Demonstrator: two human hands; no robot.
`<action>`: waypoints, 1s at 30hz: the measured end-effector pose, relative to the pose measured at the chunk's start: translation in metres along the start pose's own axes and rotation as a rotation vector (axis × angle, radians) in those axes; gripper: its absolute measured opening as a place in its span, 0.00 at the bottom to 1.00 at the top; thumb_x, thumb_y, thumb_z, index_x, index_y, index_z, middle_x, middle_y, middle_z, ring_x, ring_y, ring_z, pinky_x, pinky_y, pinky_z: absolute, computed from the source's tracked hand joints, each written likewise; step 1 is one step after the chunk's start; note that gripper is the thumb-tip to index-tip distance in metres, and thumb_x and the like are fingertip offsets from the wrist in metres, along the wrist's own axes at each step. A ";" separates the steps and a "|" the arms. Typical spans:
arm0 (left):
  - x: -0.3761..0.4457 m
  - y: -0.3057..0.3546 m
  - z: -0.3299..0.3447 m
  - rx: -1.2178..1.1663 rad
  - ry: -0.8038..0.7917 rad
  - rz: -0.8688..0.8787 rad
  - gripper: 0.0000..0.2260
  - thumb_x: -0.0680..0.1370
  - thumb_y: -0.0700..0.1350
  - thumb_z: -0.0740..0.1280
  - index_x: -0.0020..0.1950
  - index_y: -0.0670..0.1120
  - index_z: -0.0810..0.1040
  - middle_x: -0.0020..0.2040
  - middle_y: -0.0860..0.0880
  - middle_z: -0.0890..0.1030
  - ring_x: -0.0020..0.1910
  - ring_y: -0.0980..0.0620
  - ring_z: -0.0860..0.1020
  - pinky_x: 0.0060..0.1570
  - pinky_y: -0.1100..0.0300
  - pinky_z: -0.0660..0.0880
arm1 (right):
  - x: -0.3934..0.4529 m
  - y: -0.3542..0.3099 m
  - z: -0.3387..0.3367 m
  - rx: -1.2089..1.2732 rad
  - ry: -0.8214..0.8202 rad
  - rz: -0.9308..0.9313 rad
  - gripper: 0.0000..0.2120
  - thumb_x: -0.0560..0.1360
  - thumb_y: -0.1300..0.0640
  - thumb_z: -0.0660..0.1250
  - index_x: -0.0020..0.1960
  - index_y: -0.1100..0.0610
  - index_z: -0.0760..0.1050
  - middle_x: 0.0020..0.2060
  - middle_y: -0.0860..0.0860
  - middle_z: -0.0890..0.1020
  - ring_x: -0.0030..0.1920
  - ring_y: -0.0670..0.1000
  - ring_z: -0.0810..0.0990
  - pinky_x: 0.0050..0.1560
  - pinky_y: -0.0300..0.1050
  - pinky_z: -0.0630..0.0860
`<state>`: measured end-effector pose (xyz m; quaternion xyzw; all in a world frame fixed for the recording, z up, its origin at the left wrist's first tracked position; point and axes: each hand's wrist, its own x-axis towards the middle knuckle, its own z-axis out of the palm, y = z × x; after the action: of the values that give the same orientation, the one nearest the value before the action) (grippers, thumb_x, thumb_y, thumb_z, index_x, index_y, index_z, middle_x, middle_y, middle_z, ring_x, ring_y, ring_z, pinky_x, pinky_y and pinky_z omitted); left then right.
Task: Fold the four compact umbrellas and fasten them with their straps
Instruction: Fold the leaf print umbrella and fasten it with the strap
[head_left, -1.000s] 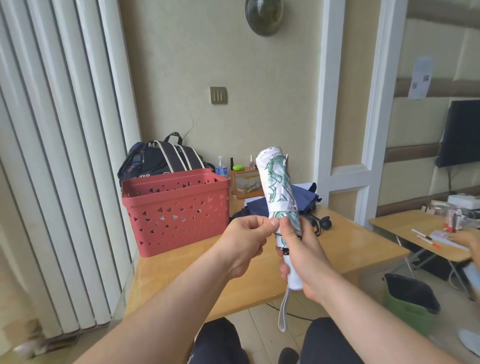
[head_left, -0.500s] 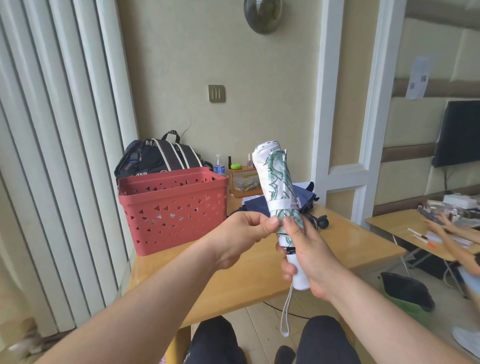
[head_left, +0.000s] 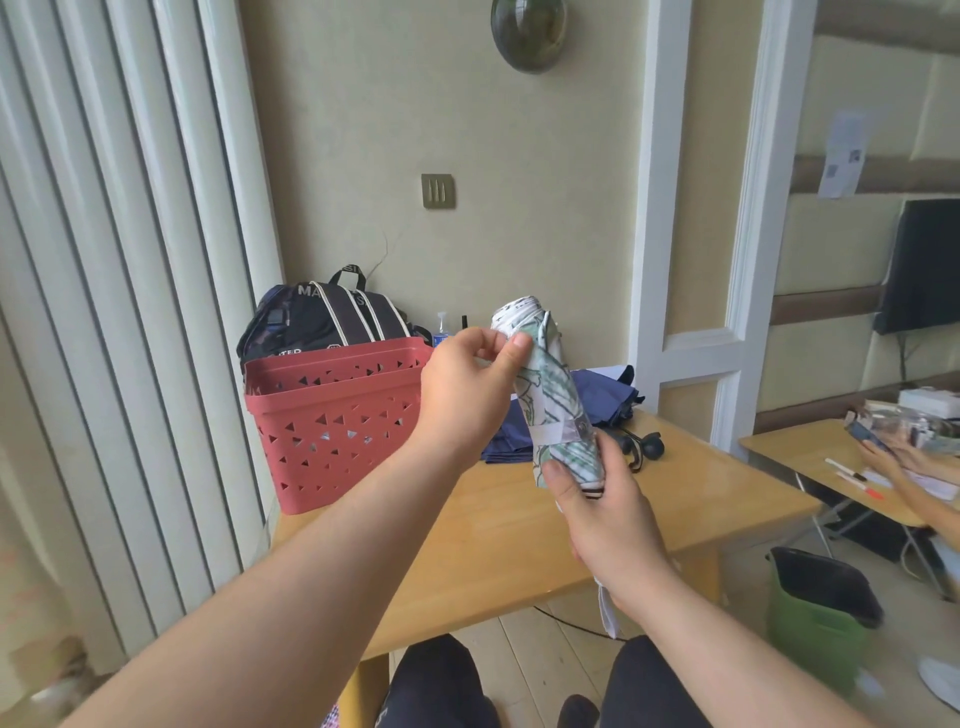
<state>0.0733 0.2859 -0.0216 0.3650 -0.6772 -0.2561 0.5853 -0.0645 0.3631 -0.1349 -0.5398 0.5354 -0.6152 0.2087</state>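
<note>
A folded white umbrella with a green print (head_left: 550, 400) stands upright in front of me, a white strap wrapped round its lower part. My right hand (head_left: 608, 514) grips its handle end; a white wrist loop hangs below. My left hand (head_left: 467, 389) pinches the canopy fabric near the umbrella's top. A dark navy umbrella (head_left: 597, 405) lies loose on the wooden table (head_left: 493, 551) behind, its black handle beside it.
A red plastic basket (head_left: 332, 421) stands at the table's back left, a black backpack (head_left: 322, 322) behind it. A green bin (head_left: 821, 608) sits on the floor at right. Another person's hands (head_left: 883, 452) work at a second table (head_left: 810, 457) far right.
My left hand has risen from the strap near the middle of the umbrella to its top end. The right hand keeps its grip low on the handle.
</note>
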 end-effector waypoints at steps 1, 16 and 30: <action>0.001 -0.002 0.001 -0.030 -0.013 -0.013 0.14 0.78 0.60 0.72 0.42 0.49 0.81 0.34 0.54 0.82 0.37 0.49 0.82 0.47 0.48 0.82 | 0.000 0.000 0.000 0.015 -0.009 0.002 0.22 0.74 0.33 0.69 0.65 0.35 0.71 0.41 0.41 0.84 0.29 0.41 0.76 0.34 0.43 0.72; -0.004 -0.002 -0.002 -0.104 0.075 0.073 0.11 0.81 0.42 0.70 0.46 0.59 0.74 0.55 0.51 0.78 0.39 0.50 0.81 0.45 0.42 0.84 | -0.004 -0.003 -0.002 -0.081 0.022 -0.029 0.18 0.76 0.40 0.73 0.63 0.35 0.73 0.48 0.34 0.84 0.43 0.39 0.82 0.43 0.45 0.78; -0.008 0.009 0.000 0.002 -0.046 0.014 0.17 0.75 0.64 0.73 0.42 0.51 0.78 0.41 0.45 0.84 0.39 0.57 0.81 0.41 0.60 0.75 | 0.004 0.007 -0.014 -0.554 0.208 -0.161 0.33 0.79 0.37 0.65 0.79 0.38 0.54 0.68 0.47 0.77 0.59 0.58 0.81 0.50 0.55 0.80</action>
<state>0.0725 0.2974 -0.0193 0.3548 -0.6932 -0.2596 0.5711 -0.0808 0.3638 -0.1371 -0.5511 0.6568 -0.5121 -0.0519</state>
